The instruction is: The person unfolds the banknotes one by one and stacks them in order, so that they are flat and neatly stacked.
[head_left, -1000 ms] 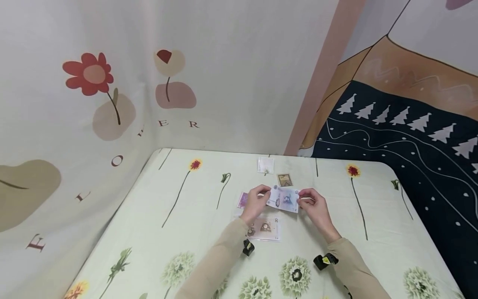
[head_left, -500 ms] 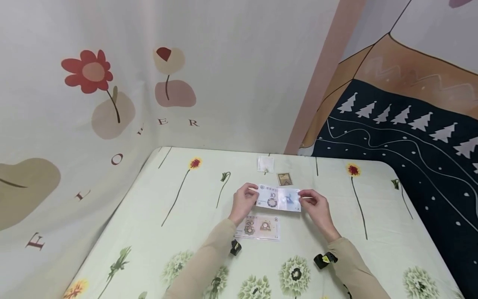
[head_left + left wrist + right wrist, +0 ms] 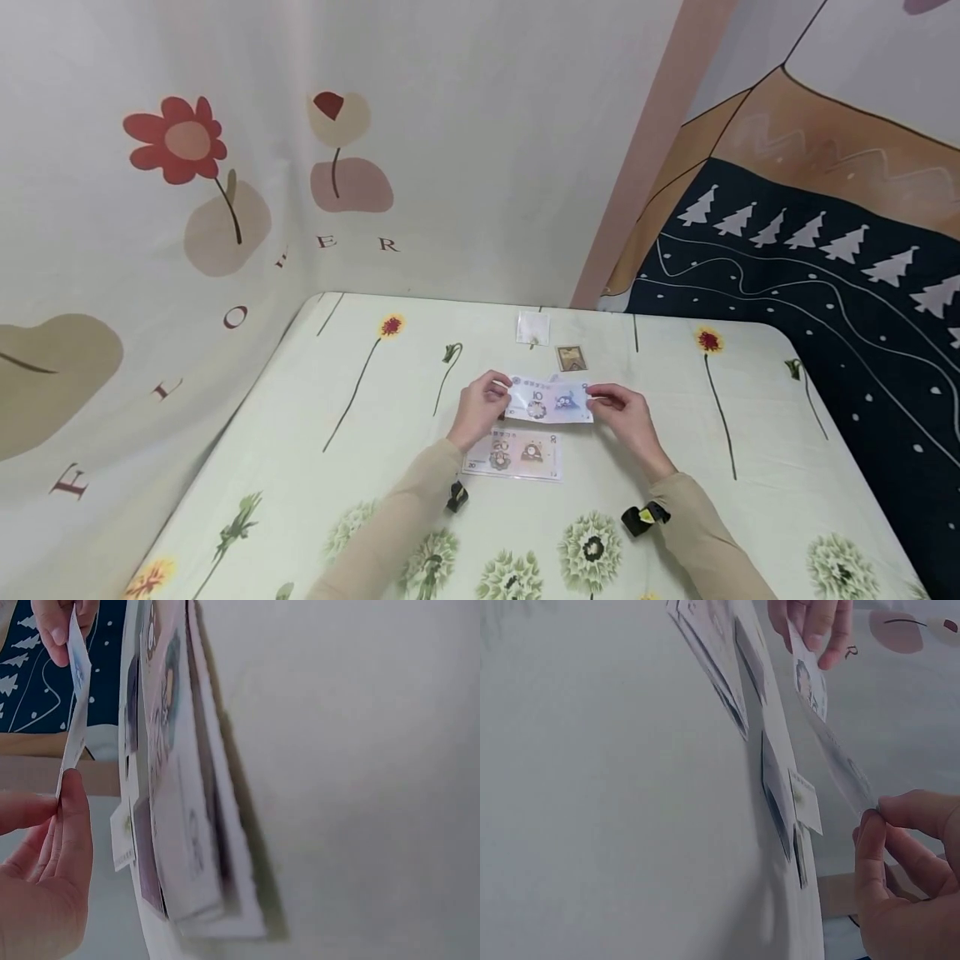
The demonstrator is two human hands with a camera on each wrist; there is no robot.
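A bluish-white 10 banknote [image 3: 551,402] with a creased middle is held spread between both hands, raised above the table. My left hand [image 3: 480,408] pinches its left end between thumb and fingers, and my right hand [image 3: 621,414] pinches the right end. In the left wrist view the banknote [image 3: 78,697] appears nearly edge-on; the right wrist view shows its bend along the crease. Closer to me, a pinkish-brown 20 banknote [image 3: 517,456] lies on the table; the left wrist view shows layered edges [image 3: 225,847] there, like a small stack.
Beyond the hands, a small brown picture card [image 3: 572,358] and a white square card [image 3: 533,327] lie toward the table's back edge. More flat pieces [image 3: 776,791] lie under the held note in the right wrist view. A flower-print cloth [image 3: 360,392] covers the table.
My left hand has moved left, pulling the 10 banknote out from a narrower, partly folded shape to full width. Both hands have then shifted slightly left with it.
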